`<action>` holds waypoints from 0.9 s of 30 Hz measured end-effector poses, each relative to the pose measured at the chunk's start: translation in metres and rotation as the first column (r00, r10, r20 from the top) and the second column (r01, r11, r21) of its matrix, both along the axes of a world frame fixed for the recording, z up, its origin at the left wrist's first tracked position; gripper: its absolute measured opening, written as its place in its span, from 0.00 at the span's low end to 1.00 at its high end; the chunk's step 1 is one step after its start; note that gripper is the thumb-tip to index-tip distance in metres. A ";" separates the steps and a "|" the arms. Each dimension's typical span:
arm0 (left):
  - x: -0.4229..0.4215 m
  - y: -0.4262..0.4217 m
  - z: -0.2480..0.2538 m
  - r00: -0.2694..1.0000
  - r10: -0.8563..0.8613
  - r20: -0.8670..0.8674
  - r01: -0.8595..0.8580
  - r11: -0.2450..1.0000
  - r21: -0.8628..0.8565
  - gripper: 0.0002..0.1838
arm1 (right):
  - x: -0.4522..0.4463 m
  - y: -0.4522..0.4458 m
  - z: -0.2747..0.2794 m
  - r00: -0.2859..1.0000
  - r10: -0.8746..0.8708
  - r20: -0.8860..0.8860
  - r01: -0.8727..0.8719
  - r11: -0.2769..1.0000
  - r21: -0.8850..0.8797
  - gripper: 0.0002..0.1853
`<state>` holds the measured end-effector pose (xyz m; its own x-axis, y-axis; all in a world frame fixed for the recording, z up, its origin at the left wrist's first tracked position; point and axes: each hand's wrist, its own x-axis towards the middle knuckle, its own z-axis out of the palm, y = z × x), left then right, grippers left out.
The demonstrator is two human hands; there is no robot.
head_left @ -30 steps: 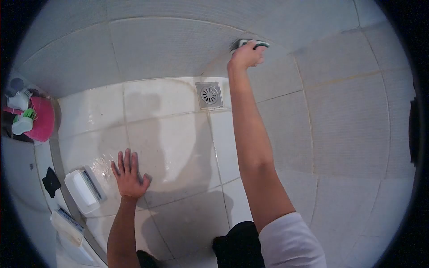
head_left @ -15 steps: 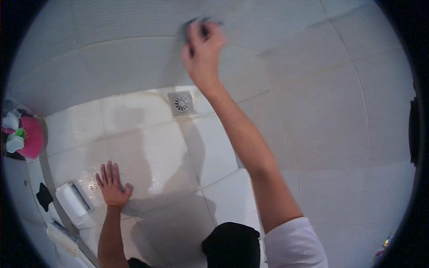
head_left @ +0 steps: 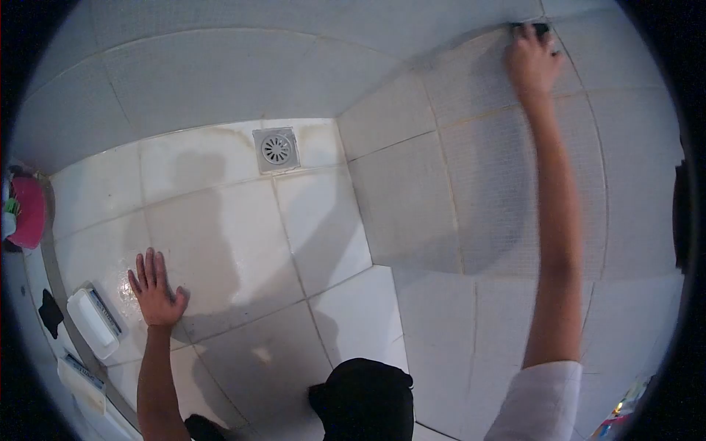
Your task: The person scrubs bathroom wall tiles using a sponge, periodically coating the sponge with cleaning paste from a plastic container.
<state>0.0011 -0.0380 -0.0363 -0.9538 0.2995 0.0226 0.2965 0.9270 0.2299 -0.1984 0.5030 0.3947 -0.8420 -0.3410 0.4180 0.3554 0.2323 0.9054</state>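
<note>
My right hand reaches far up to the right, its fingers curled over a small dark scrubbing pad. The pad is pressed to the grey tiled wall close to a grout line; most of it is hidden by the fingers. Low on the left, my left hand lies flat on the white tiled floor with its fingers spread and nothing in it. A wet, shiny patch shows just beside its fingertips.
A square metal floor drain sits near the wall's foot. On the left are a white plastic container, a black scrap, and a pink basin with items in it. My black-clad knee is at the bottom.
My right hand has swept the pad rightward, from the wall above the drain to the wall on the right. The view has shifted slightly; my left hand stays planted on the floor.
</note>
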 end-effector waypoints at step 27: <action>-0.002 -0.003 0.000 1.000 0.011 0.009 -0.011 0.999 0.039 0.45 | 0.010 -0.002 -0.150 0.954 0.080 0.290 -0.016 0.976 -0.217 0.13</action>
<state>-0.0007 -0.0411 -0.0360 -0.9573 0.2881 0.0257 0.2842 0.9205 0.2681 -0.1882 0.5014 0.2448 -0.9231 -0.3155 0.2199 0.0637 0.4383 0.8966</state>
